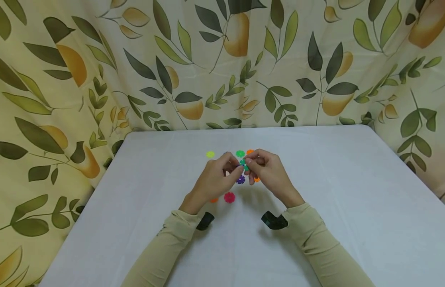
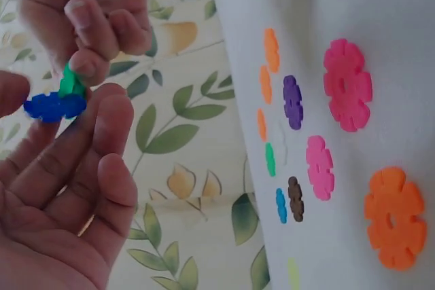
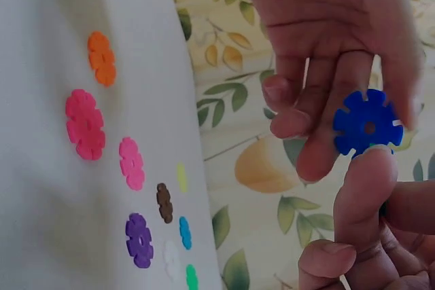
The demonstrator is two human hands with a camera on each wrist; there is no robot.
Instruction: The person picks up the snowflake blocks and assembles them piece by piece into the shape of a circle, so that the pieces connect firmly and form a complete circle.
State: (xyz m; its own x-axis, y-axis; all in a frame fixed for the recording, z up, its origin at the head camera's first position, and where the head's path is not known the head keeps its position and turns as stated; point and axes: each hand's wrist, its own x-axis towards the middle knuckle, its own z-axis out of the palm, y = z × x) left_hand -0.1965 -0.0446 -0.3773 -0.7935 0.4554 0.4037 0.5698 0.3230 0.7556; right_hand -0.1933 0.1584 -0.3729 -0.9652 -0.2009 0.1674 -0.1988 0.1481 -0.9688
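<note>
Over the middle of the table, my left hand (image 1: 218, 175) pinches a blue flower-shaped snap disc (image 3: 357, 121) with notched edges and a small centre hole. Facing it, my right hand (image 1: 268, 168) pinches a green flower-shaped snap disc (image 2: 71, 85) between thumb and fingers. The two discs meet at an angle, edge against edge, in the left wrist view. From the right wrist, the blue disc shows nearly face-on and most of the green one is hidden behind a fingertip. Both hands are raised above the table with fingertips close together.
Similar discs lie flat on the white table (image 1: 351, 199): orange (image 2: 395, 219), pink (image 2: 347, 85), purple (image 3: 139, 240), brown (image 3: 164, 202), light blue (image 3: 185, 233), white (image 3: 170, 261), green (image 1: 240, 153) and yellow-green (image 1: 210, 154). A leaf-patterned curtain (image 1: 215, 87) hangs behind the table.
</note>
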